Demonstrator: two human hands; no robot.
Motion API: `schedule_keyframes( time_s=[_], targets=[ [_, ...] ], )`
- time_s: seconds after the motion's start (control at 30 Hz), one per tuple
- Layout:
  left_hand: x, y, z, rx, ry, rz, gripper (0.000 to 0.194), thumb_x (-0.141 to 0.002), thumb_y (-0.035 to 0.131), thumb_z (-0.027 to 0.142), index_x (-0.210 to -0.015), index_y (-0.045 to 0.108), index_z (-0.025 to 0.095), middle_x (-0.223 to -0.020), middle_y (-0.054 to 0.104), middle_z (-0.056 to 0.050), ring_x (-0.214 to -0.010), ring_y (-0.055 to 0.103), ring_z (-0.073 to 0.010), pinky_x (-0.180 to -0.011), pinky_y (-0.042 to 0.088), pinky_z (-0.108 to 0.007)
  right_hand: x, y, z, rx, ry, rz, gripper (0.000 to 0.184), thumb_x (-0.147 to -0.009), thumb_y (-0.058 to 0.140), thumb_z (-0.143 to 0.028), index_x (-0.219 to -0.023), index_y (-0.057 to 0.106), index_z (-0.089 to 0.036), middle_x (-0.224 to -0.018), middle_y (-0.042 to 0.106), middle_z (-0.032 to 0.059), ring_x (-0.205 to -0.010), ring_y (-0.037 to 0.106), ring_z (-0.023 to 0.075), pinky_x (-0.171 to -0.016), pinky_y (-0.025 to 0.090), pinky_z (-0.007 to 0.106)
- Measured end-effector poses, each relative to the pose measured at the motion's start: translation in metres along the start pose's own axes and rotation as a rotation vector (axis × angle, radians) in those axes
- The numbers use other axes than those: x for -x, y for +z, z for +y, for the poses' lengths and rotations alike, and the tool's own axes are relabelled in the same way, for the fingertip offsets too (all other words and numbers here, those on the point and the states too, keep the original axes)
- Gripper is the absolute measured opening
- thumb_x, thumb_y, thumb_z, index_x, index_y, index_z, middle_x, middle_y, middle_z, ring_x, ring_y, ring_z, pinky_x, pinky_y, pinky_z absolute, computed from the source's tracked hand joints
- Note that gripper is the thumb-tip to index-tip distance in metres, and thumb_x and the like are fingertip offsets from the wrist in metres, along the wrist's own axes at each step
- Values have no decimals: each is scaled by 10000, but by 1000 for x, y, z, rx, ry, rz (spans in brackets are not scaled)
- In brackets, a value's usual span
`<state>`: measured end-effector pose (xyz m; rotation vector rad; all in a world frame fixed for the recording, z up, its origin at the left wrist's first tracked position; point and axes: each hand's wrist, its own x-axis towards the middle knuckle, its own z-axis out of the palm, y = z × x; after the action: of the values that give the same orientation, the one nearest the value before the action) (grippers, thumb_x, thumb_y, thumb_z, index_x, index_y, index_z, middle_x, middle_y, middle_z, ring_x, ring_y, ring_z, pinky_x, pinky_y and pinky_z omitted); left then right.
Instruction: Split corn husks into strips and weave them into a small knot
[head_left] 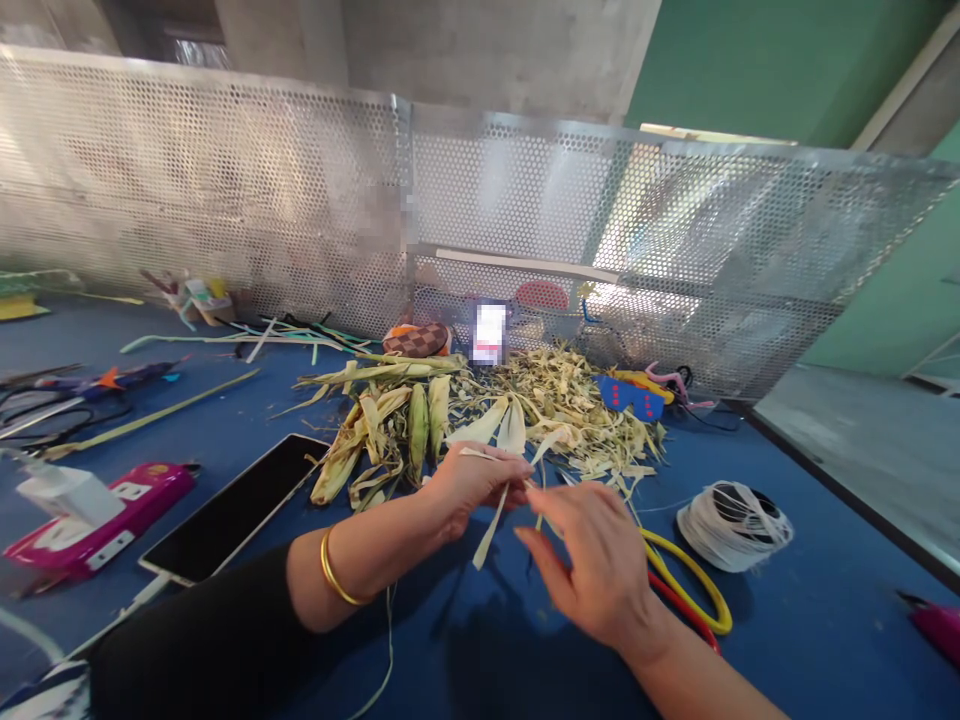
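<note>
My left hand (472, 487), with a gold bangle on the wrist, is closed on pale corn husk strips (511, 428) that fan out beyond and below its fingers. My right hand (592, 555) is close beside it, index fingertip at the base of the husks and thumb held apart. Whether its hidden fingers touch a strand, I cannot tell. Behind my hands are whole husks (418, 430) and a heap of shredded husk (585, 400). A spool of white string (735, 525) stands to the right, and a thin strand runs from it toward my hands.
At left, a black-screened phone (236, 508) lies beside a magenta power strip (112, 520) with a white plug. Yellow-handled scissors or a similar looped tool (701, 580) lies by my right wrist. A perforated metal screen (517, 190) borders the blue table (810, 640) at the back.
</note>
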<state>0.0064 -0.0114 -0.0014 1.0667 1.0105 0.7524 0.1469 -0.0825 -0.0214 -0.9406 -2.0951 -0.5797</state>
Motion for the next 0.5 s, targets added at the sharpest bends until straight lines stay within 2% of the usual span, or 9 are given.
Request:
schedule_keyframes(
  time_s=[0.07, 0.13, 0.23, 0.33, 0.5],
  targets=[
    [1, 0, 2, -20, 31, -6, 103, -665, 710, 215, -673, 692, 114, -583, 651, -30, -536, 594, -112, -567, 477, -232, 0, 2, 7, 59, 208, -28, 200, -893, 505, -313, -999, 563, -153, -861, 664, 105, -797, 606, 223, -744, 408, 355],
    [0, 0, 2, -39, 37, -10, 96, -674, 705, 205, -675, 692, 110, -592, 656, -34, -527, 593, -110, -581, 485, -242, 0, 4, 12, 22, 321, -175, 194, -913, 460, -325, -835, 570, -186, -737, 648, 55, -674, 587, 196, -697, 391, 331],
    [-3, -1, 0, -69, 51, -27, 84, -672, 712, 197, -690, 691, 118, -585, 652, -20, -515, 588, -103, -622, 501, -263, -1, 5, 17, -116, 422, -365, 230, -913, 437, -254, -707, 527, -208, -608, 599, -4, -566, 532, 153, -626, 359, 278],
    [-6, -2, -1, -140, 70, -59, 84, -662, 723, 197, -690, 684, 129, -557, 640, -5, -511, 594, -113, -612, 503, -270, -4, 1, 20, -152, 482, -426, 208, -883, 455, -240, -687, 517, -213, -598, 579, -1, -592, 521, 161, -599, 331, 265],
    [-5, -3, 2, -179, 7, -117, 67, -677, 706, 188, -676, 671, 130, -536, 635, -4, -498, 595, -118, -593, 507, -272, -9, -14, 30, -237, 515, -511, 223, -849, 459, -218, -630, 500, -210, -560, 523, -11, -547, 460, 142, -559, 286, 264]
  ],
)
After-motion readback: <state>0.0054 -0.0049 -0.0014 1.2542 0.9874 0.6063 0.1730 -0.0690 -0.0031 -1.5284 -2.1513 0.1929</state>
